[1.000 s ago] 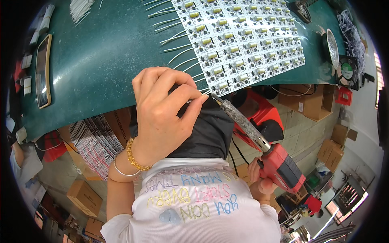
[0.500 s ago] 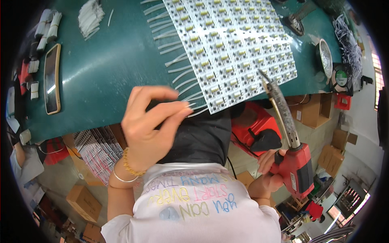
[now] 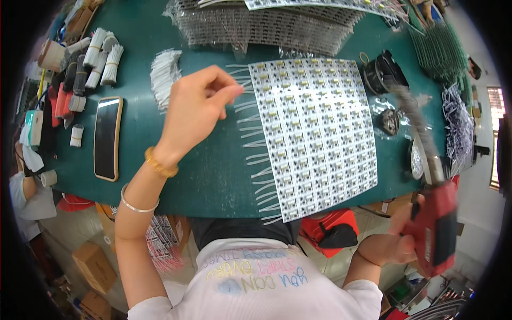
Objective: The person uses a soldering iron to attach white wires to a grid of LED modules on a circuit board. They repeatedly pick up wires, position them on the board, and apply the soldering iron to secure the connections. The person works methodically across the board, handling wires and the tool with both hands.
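A white circuit board panel (image 3: 320, 140), covered with rows of small parts, lies on the green table (image 3: 176, 184). Thin white wires (image 3: 261, 160) stick out along its left edge. Beside the far end of that edge, my left hand (image 3: 200, 101) is closed, thumb and forefinger pinching what looks like a short white wire (image 3: 245, 86). My right hand (image 3: 401, 237) grips a red and black soldering gun (image 3: 434, 232) off the near right of the panel. Its long barrel, blurred, points away toward a black round holder (image 3: 376, 74), right of the panel.
Loose white wires (image 3: 164, 74) lie behind my left hand, a phone (image 3: 108, 140) farther left, with wire bundles (image 3: 111, 64) beyond. Stacked panels in plastic (image 3: 266, 29) line the far side. A metal dish (image 3: 417, 157) and a scrap pile (image 3: 457, 125) are at right.
My left hand has moved from the panel's near left corner to its far left edge. The soldering gun has swung right, off the panel. The view now takes in more of the table.
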A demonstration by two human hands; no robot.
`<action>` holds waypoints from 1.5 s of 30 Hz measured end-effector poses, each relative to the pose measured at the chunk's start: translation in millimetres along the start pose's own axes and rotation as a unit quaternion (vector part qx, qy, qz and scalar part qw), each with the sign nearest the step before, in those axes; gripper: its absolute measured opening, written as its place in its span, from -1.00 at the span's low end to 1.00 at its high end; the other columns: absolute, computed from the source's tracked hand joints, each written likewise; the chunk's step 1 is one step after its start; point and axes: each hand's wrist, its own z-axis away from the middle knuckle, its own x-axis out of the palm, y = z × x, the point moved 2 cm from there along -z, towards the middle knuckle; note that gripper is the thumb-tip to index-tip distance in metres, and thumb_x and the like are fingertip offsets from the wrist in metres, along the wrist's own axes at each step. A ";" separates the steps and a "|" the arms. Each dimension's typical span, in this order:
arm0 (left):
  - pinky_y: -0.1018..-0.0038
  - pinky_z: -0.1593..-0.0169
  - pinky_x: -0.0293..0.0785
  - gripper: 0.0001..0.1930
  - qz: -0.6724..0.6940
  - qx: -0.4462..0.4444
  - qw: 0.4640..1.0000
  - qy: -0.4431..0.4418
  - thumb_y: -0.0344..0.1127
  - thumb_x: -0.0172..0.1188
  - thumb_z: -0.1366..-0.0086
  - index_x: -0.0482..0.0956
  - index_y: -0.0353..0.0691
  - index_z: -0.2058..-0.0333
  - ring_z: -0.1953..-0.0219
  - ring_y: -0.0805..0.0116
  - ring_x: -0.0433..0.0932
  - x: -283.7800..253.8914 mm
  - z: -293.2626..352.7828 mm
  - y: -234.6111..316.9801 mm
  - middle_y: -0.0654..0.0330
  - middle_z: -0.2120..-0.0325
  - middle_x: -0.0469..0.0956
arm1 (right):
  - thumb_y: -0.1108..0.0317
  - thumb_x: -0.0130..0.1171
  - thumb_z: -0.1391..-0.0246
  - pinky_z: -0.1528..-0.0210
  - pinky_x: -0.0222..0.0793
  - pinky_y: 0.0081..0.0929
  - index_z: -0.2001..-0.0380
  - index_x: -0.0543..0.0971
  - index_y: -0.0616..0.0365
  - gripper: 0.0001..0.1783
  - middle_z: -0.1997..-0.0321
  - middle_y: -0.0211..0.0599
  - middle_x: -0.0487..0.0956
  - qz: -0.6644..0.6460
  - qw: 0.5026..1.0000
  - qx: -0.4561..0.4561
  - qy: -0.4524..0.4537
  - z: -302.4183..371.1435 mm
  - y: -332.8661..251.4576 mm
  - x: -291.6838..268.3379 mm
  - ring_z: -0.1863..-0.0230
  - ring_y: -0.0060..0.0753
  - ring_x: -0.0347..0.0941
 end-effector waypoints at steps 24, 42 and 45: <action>0.47 0.53 0.18 -0.79 -0.112 0.043 0.989 -0.083 -0.30 0.28 -0.12 0.57 -0.36 0.48 0.63 0.49 0.21 29.7 -60.2 -24.6 0.21 0.66 0.40 | -0.21 0.20 -0.03 0.62 0.17 -0.58 0.01 0.37 0.33 -0.22 0.68 -0.47 0.37 -0.292 0.912 0.272 -0.095 -50.5 16.9 122.6 0.70 -0.60 0.26; 0.47 0.54 0.15 -0.79 -0.132 0.017 0.984 -0.114 -0.30 0.33 -0.04 0.59 -0.38 0.49 0.63 0.49 0.20 31.4 -67.8 -24.6 0.20 0.65 0.41 | -0.20 0.21 -0.03 0.76 0.17 -0.55 0.09 0.35 0.47 -0.19 0.80 -0.36 0.32 -0.294 0.898 0.316 -0.084 -49.1 30.1 136.5 0.85 -0.53 0.20; 0.47 0.54 0.15 -0.79 -0.136 0.018 0.984 -0.111 -0.31 0.33 -0.04 0.60 -0.38 0.49 0.63 0.49 0.20 31.9 -67.6 -24.4 0.20 0.65 0.42 | -0.20 0.21 -0.02 0.76 0.18 -0.54 0.11 0.35 0.45 -0.20 0.80 -0.36 0.32 -0.284 0.896 0.331 -0.083 -48.2 30.2 135.9 0.84 -0.52 0.21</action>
